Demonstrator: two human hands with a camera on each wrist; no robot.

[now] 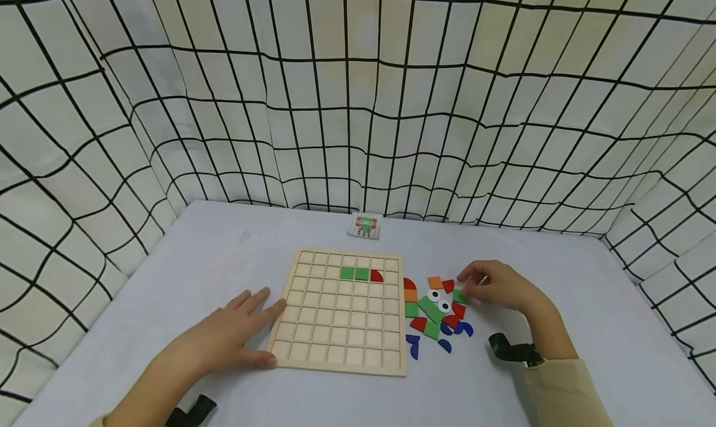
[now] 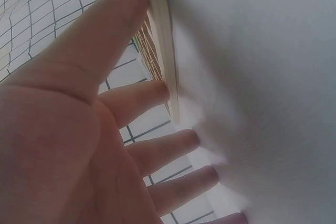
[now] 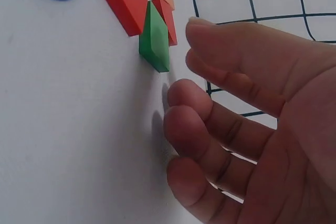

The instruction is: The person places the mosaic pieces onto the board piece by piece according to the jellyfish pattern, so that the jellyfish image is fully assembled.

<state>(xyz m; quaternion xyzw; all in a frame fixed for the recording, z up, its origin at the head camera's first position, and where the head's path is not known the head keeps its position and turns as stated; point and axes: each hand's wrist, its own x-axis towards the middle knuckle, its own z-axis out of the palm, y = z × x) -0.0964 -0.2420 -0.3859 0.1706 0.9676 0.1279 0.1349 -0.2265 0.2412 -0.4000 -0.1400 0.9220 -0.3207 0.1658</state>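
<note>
A wooden grid board (image 1: 335, 318) lies on the table, with two green squares (image 1: 355, 273) and a red quarter-circle piece (image 1: 376, 276) in one of its upper rows. My left hand (image 1: 226, 337) rests at the board's left edge, fingers spread; in the left wrist view, the thumb and index fingertip touch the board's side (image 2: 167, 51). Over at the pile's right side, my right hand (image 1: 498, 284) has loosely bent fingers right by a green square (image 1: 460, 296). The right wrist view shows that green piece (image 3: 155, 40) tilted, just beyond the thumb and fingertips, with nothing held.
Loose red, orange, green and blue pieces spread right of the board, among them two round eye pieces (image 1: 433, 295) and blue half circles (image 1: 445, 345). A small pattern card (image 1: 366, 225) lies behind the board. Black netting (image 1: 358, 110) encloses the table.
</note>
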